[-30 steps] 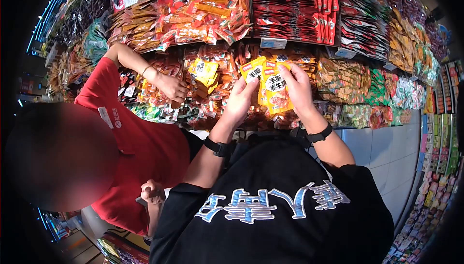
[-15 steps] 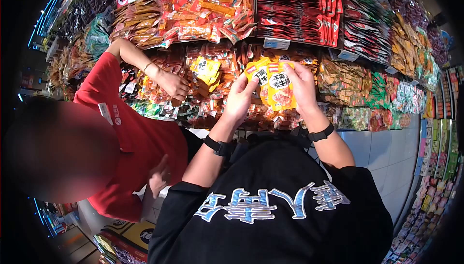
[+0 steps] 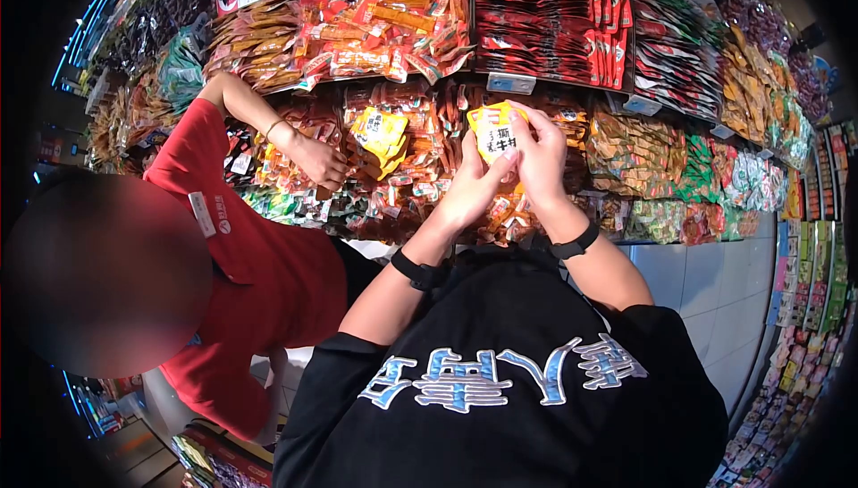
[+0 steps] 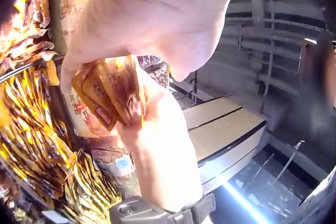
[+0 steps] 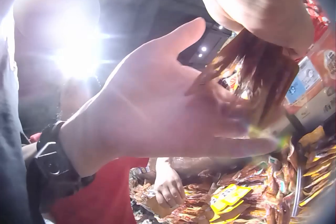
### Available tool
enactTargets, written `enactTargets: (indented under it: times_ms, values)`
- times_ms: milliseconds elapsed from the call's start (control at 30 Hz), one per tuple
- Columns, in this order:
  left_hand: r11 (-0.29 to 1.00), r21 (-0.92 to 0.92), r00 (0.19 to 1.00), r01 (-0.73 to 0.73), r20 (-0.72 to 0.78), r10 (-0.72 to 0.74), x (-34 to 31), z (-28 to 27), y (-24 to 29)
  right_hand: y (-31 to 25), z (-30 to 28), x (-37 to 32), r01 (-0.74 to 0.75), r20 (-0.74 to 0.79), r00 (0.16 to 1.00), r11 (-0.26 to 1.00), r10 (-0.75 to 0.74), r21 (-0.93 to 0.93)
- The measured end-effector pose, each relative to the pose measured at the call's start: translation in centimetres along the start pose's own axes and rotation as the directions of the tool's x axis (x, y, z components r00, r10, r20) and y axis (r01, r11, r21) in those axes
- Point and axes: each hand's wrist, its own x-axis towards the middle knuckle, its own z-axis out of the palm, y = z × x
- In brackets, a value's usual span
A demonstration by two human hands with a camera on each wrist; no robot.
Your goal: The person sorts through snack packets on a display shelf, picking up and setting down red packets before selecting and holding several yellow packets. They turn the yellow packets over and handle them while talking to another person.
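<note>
A small stack of yellow snack packets (image 3: 494, 135) with black lettering is held up over the display in the head view. My right hand (image 3: 542, 153) pinches the stack from the right, its thumb across the front. Just below and to the left is my left hand (image 3: 474, 189), close against the right one. In the right wrist view the left hand (image 5: 152, 98) has its palm exposed, thumb apart and fingers straight along the packets (image 5: 252, 71). Packet backs (image 4: 107, 92) look brown in the left wrist view, between the two hands.
Shelves of wrapped snacks (image 3: 393, 23) fill the far side, with red packets (image 3: 545, 23) to the right. More yellow packets (image 3: 382, 138) lie on the lower tier. To my left, a person in a red shirt (image 3: 268, 247) rests a hand (image 3: 317, 162) near them.
The fanned packets are now drawn together into one stack. My hands have come closer to each other, the left shifting right. The red-shirted person's lower hand has dropped away.
</note>
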Motion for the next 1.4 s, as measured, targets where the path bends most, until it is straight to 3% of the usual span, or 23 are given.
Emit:
enactTargets:
  times_ms: [100,133,200,233,267,300,333,400,467,500,600,633,733,767,867,900,1000,1033,1133,1167,1233,1300,1400]
  values:
    - [0.971,-0.125,0.978,0.203,0.075,-0.194,0.9,-1.5,-1.4,-1.5,0.8,-0.8,0.034,0.108,0.994,0.994,-0.023,-0.105]
    - [0.976,-0.153,0.987,0.157,0.058,-0.15,1.0,-1.6,-1.8,-1.7,0.8,-1.2,0.005,0.178,0.984,0.996,0.01,-0.086]
    - [0.976,-0.208,0.998,0.065,0.016,-0.063,0.9,-1.7,-2.4,-2.8,0.4,-1.6,0.119,0.25,0.965,0.982,-0.08,-0.146]
    - [0.942,-0.325,0.994,0.086,-0.037,-0.104,0.4,-1.0,-0.3,-4.1,0.1,-1.5,0.172,0.279,0.952,0.972,-0.122,-0.16]
    - [0.832,-0.496,0.967,0.248,0.078,-0.242,0.9,-2.0,-1.7,-4.7,-0.3,-1.4,0.225,0.309,0.937,0.959,-0.164,-0.173]
    - [0.716,-0.59,0.913,0.372,0.372,-0.167,1.4,-4.0,-2.9,-4.3,-0.7,-0.9,0.3,0.329,0.917,0.934,-0.225,-0.196]
    - [0.588,-0.622,0.784,0.517,0.619,-0.035,1.6,-5.3,-3.4,-3.9,-0.9,-0.3,0.378,0.348,0.888,0.908,-0.3,-0.182]
    - [0.707,-0.53,0.826,0.469,0.547,-0.138,1.4,-5.2,-3.9,-3.7,-0.7,-0.1,0.29,0.391,0.883,0.957,-0.259,-0.022]
    - [0.795,-0.434,0.889,0.425,0.367,-0.275,0.0,-3.2,-1.4,-4.2,-0.5,-0.4,0.039,0.513,0.852,0.99,-0.104,0.136]
    - [0.764,-0.498,0.913,0.409,0.219,-0.345,-0.5,-1.6,0.5,-4.3,-0.2,-0.4,0.057,0.459,0.881,0.988,-0.116,0.141]
    - [0.785,-0.451,0.886,0.424,0.387,-0.256,0.3,-2.5,-2.2,-3.3,-0.4,-0.4,0.093,0.402,0.911,0.996,-0.089,0.008]
    - [0.79,-0.457,0.904,0.409,0.319,-0.284,0.1,-2.1,-2.6,-3.3,-0.2,-0.4,0.183,0.357,0.921,0.982,-0.155,-0.046]
    - [0.769,-0.49,0.908,0.41,0.295,-0.296,-0.2,-2.1,-2.6,-3.2,-0.8,-0.2,0.168,0.35,0.931,0.973,-0.103,-0.159]
    - [0.737,-0.498,0.871,0.457,0.418,-0.257,0.3,-3.2,-4.1,-3.4,-0.9,-0.1,0.188,0.354,0.93,0.957,-0.101,-0.22]
    - [0.69,-0.543,0.849,0.479,0.486,-0.207,0.4,-4.5,-4.6,-3.5,-1.0,0.2,0.328,0.368,0.908,0.886,-0.2,-0.328]
    - [0.614,-0.626,0.857,0.481,0.484,-0.179,-0.6,-3.4,-1.7,-3.8,-0.9,0.2,0.315,0.367,0.913,0.877,-0.176,-0.362]
    - [0.797,-0.384,0.869,0.467,0.366,-0.333,-1.5,-2.4,0.4,-3.4,-0.8,0.0,0.318,0.344,0.923,0.844,-0.171,-0.432]
    - [0.826,-0.384,0.865,0.412,0.449,-0.223,-0.8,-2.8,-1.4,-3.4,-0.7,0.0,0.316,0.346,0.924,0.834,-0.162,-0.453]
    - [0.879,-0.324,0.884,0.349,0.426,-0.193,-0.4,-3.1,-3.4,-2.9,-0.4,0.1,0.192,0.315,0.946,0.906,-0.07,-0.376]
    - [0.892,-0.295,0.892,0.341,0.402,-0.208,-0.3,-3.3,-3.5,-3.1,-0.7,0.1,0.11,0.324,0.945,0.9,0.036,-0.421]
    - [0.914,-0.235,0.906,0.33,0.351,-0.236,-0.3,-3.7,-3.1,-2.0,-0.9,0.5,-0.026,0.318,0.946,0.99,0.068,-0.135]
    - [0.856,-0.412,0.926,0.313,0.333,-0.179,-0.6,-3.5,-1.8,-2.4,-1.8,1.1,-0.209,0.39,0.908,0.973,0.155,0.098]
    - [0.773,-0.575,0.951,0.268,0.287,-0.116,-0.9,-3.8,-0.5,-3.9,-2.4,0.9,-0.194,0.339,0.929,0.976,0.15,0.1]
